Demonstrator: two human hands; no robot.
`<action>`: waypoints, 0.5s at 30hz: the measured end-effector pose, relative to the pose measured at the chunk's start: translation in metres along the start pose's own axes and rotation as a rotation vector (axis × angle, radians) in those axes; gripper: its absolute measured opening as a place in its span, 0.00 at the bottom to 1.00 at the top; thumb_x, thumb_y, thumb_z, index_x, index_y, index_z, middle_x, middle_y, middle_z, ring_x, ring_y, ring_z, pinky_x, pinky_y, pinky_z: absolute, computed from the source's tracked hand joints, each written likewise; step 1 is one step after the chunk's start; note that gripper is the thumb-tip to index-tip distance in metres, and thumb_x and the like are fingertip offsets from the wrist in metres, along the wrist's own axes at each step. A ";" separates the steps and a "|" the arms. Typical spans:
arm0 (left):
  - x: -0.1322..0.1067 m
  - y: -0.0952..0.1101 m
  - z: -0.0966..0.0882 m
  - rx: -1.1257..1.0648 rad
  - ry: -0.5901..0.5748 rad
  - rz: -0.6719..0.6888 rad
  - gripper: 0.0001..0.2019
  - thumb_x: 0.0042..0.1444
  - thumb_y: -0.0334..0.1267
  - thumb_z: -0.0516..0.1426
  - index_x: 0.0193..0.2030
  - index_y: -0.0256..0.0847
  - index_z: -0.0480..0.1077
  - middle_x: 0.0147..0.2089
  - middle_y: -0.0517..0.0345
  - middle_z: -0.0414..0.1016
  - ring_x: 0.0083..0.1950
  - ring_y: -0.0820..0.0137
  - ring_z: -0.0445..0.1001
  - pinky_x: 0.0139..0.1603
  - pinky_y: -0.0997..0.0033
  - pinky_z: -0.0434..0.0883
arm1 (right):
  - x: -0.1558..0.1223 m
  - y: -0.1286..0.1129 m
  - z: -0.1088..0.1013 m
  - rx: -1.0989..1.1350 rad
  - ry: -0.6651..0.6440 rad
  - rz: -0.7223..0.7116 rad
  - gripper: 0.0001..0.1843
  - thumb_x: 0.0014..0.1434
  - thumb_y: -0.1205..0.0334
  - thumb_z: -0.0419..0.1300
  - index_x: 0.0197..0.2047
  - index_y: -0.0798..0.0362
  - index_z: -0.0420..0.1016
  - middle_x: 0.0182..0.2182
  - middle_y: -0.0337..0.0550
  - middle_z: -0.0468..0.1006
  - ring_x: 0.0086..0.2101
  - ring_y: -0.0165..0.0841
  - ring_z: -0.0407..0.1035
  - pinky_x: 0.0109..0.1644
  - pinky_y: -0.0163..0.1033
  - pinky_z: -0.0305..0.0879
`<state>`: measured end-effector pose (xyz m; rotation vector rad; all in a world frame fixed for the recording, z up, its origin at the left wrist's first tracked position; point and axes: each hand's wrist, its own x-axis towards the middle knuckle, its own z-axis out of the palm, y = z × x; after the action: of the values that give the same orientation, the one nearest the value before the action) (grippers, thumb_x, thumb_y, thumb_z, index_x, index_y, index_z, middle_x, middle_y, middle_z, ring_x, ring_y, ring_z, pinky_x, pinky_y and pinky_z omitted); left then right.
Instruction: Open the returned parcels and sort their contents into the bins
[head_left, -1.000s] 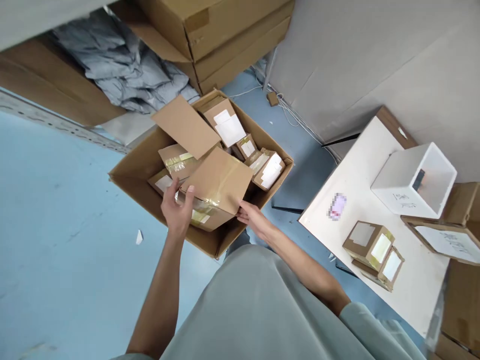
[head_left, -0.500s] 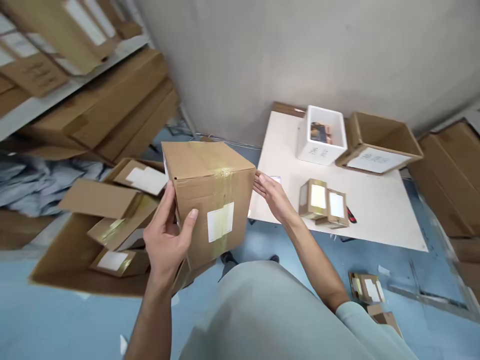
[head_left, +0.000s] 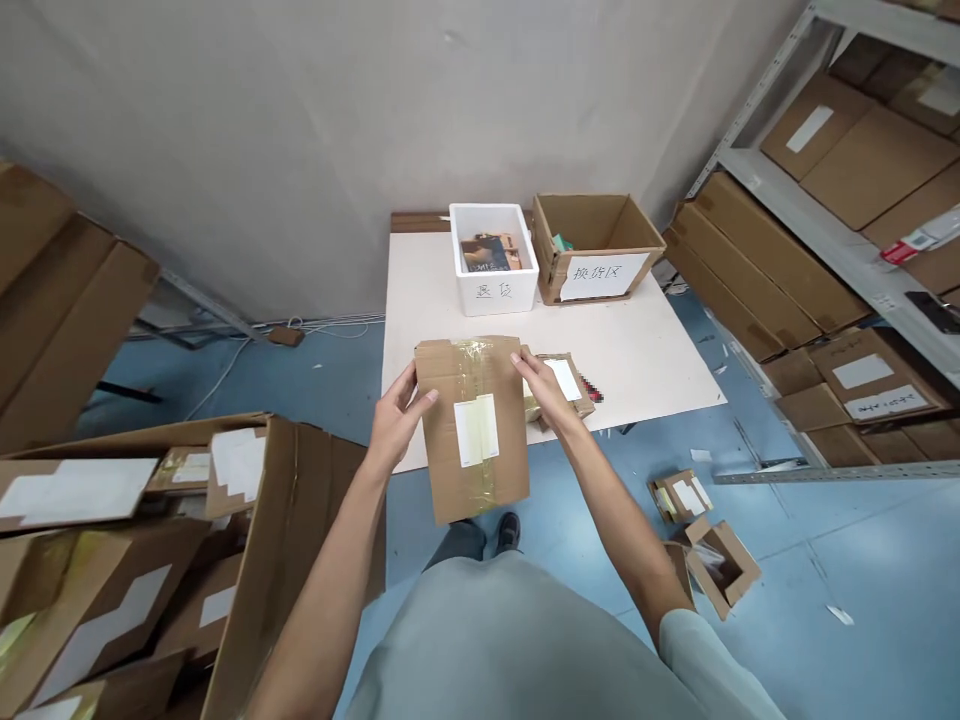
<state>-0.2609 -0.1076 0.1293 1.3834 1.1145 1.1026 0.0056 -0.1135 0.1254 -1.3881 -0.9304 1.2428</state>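
A taped cardboard box [head_left: 439, 425] with a white label on its near face is held up in front of my body, at the near edge of the white table [head_left: 416, 290]. My left hand [head_left: 394, 420] grips its left side, thumb on the near face. At its upper right edge, my right hand [head_left: 541, 385] presses with the fingers along the side. Behind that hand, a smaller labelled box [head_left: 574, 385] lies on the table, partly covered. Beside it is a small red and black object [head_left: 592, 390], blurred out.
A white foam bin [head_left: 495, 295] and an open carton [head_left: 551, 275] stand at the table's back. Lower left is a large carton [head_left: 277, 520] full of parcels. Metal shelving [head_left: 787, 205] with boxes rises at right. Opened small boxes [head_left: 724, 565] lie on the blue floor.
My view has turned right. The box has moved from beside the large carton to the table's front edge. My right hand now has its fingers against the box.
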 end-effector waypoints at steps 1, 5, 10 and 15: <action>0.008 -0.001 0.007 0.007 -0.024 -0.005 0.46 0.60 0.59 0.70 0.80 0.46 0.65 0.82 0.43 0.63 0.84 0.47 0.59 0.82 0.45 0.63 | 0.008 0.003 -0.007 -0.006 0.016 0.012 0.58 0.57 0.25 0.70 0.78 0.53 0.69 0.79 0.49 0.62 0.80 0.46 0.52 0.85 0.50 0.45; 0.043 -0.005 0.027 0.006 -0.094 0.004 0.47 0.59 0.59 0.70 0.80 0.45 0.64 0.80 0.41 0.66 0.83 0.48 0.61 0.81 0.44 0.65 | 0.040 0.007 -0.026 -0.030 0.054 0.010 0.53 0.60 0.26 0.68 0.77 0.52 0.71 0.79 0.47 0.64 0.80 0.46 0.52 0.85 0.50 0.44; 0.097 -0.026 0.044 0.017 -0.082 -0.004 0.46 0.60 0.60 0.69 0.79 0.43 0.64 0.77 0.38 0.71 0.80 0.47 0.67 0.81 0.41 0.65 | 0.082 0.000 -0.041 -0.094 0.084 0.021 0.53 0.61 0.28 0.68 0.78 0.53 0.69 0.80 0.48 0.61 0.79 0.45 0.53 0.85 0.49 0.45; 0.118 -0.063 0.040 0.041 -0.123 -0.172 0.48 0.57 0.65 0.69 0.80 0.47 0.63 0.78 0.38 0.69 0.78 0.42 0.67 0.77 0.37 0.69 | 0.096 0.020 -0.075 -0.248 0.033 -0.023 0.50 0.63 0.25 0.64 0.77 0.49 0.71 0.77 0.49 0.67 0.77 0.45 0.60 0.82 0.53 0.52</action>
<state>-0.2077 0.0067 0.0708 1.3413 1.1484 0.8646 0.0944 -0.0383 0.0835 -1.5806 -1.1030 1.1115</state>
